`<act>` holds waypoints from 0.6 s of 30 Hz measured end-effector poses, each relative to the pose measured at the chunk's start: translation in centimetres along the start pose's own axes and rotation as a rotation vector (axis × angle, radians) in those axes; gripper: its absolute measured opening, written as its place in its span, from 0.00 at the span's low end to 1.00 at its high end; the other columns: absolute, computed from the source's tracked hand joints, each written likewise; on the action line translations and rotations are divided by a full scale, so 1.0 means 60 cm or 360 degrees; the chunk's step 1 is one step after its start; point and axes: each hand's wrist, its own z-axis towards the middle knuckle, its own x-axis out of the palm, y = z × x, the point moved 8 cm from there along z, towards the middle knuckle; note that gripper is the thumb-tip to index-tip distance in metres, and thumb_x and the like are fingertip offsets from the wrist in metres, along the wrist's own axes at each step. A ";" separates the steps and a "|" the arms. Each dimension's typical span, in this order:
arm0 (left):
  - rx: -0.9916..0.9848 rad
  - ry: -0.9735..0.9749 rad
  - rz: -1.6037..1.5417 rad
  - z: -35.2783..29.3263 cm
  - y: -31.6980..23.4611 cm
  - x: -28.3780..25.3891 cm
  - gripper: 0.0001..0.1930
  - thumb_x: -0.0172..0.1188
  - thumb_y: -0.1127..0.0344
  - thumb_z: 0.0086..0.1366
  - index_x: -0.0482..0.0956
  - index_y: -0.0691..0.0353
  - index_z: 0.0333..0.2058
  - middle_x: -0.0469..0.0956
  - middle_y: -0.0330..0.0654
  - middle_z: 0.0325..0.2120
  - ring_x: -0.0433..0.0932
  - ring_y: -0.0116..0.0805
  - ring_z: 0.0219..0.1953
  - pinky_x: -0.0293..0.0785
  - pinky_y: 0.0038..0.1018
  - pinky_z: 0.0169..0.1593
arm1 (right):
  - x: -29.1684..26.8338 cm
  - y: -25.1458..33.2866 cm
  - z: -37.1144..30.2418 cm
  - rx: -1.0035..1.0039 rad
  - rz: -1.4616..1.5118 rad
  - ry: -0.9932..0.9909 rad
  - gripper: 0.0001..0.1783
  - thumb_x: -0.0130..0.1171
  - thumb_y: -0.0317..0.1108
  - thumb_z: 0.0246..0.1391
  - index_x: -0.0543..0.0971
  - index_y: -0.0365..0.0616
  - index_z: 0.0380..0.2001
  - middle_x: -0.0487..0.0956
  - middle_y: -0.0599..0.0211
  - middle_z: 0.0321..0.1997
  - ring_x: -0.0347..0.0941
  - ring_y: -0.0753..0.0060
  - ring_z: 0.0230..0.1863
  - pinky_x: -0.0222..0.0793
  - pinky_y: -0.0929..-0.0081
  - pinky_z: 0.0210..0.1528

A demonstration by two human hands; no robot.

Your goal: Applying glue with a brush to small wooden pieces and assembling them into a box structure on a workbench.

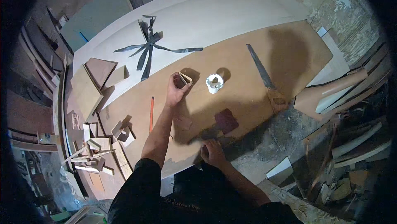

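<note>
My left hand (pixel 176 91) is closed around a small piece of thin wood (pixel 185 77) with an angled, hollow-looking shape, held just above a brown board (pixel 235 56). To the right of it stands a small white cup (pixel 214 90) with uneven white and dark contents. My right hand (pixel 213 153) is at the board's near edge, its fingers curled in; whatever may be in them is hidden. Ahead of that hand lies a dark red square (pixel 226 121) resembling sandpaper. A paler flat piece (pixel 183 122) lies beside my left forearm, and a red pencil (pixel 151 114) on its other side.
A handsaw (pixel 259 66) lies at the right. Black strips (pixel 151 46) tied together rest on a white sheet (pixel 223 13) behind. Wooden offcuts (pixel 89 91) and several small wooden pieces (pixel 93 158) crowd the left. Curved scraps (pixel 357 145) are stacked at the right.
</note>
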 end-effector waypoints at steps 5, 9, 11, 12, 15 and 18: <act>0.0077 0.0063 0.0002 0.000 0.000 0.003 0.37 0.75 0.67 0.53 0.64 0.66 0.57 0.75 0.47 0.49 0.74 0.36 0.54 0.69 0.34 0.60 | -0.007 0.010 0.003 0.0047 -0.0145 0.0012 0.24 0.59 0.38 0.51 0.74 0.44 0.51 0.76 0.56 0.42 0.71 0.49 0.48 0.65 0.51 0.51; 0.0063 0.0071 -0.0023 -0.006 -0.018 0.005 0.37 0.75 0.68 0.52 0.64 0.65 0.57 0.75 0.46 0.49 0.74 0.36 0.54 0.69 0.33 0.60 | -0.010 0.009 0.006 -0.0041 -0.0058 -0.0025 0.20 0.60 0.36 0.53 0.75 0.40 0.49 0.77 0.53 0.41 0.72 0.47 0.45 0.65 0.48 0.51; 0.0083 0.0142 0.0010 -0.007 -0.023 0.005 0.37 0.75 0.68 0.52 0.63 0.65 0.57 0.75 0.46 0.49 0.74 0.36 0.54 0.69 0.33 0.60 | -0.008 0.007 0.007 -0.0046 -0.0035 -0.0077 0.20 0.61 0.36 0.51 0.75 0.41 0.48 0.77 0.55 0.41 0.72 0.49 0.45 0.66 0.50 0.49; 0.0085 0.0138 0.0014 -0.006 -0.025 0.004 0.37 0.75 0.68 0.52 0.63 0.65 0.57 0.75 0.46 0.49 0.74 0.36 0.54 0.69 0.33 0.60 | -0.007 0.005 0.007 -0.0051 -0.0032 -0.0076 0.20 0.61 0.36 0.51 0.75 0.41 0.48 0.77 0.55 0.41 0.72 0.49 0.45 0.66 0.50 0.49; 0.0114 0.0132 0.0002 -0.007 -0.023 -0.002 0.37 0.75 0.68 0.52 0.64 0.65 0.58 0.75 0.46 0.48 0.74 0.36 0.53 0.70 0.33 0.59 | -0.019 0.021 0.008 -0.0135 -0.0138 -0.0106 0.21 0.61 0.36 0.50 0.75 0.42 0.47 0.76 0.56 0.40 0.72 0.50 0.44 0.66 0.51 0.47; 0.0111 0.0152 0.0121 -0.008 -0.026 -0.004 0.37 0.76 0.67 0.52 0.64 0.65 0.58 0.76 0.46 0.48 0.75 0.37 0.53 0.70 0.33 0.59 | -0.012 0.011 0.005 -0.0016 -0.0116 0.0037 0.22 0.59 0.37 0.51 0.75 0.43 0.50 0.77 0.56 0.44 0.70 0.50 0.51 0.64 0.49 0.54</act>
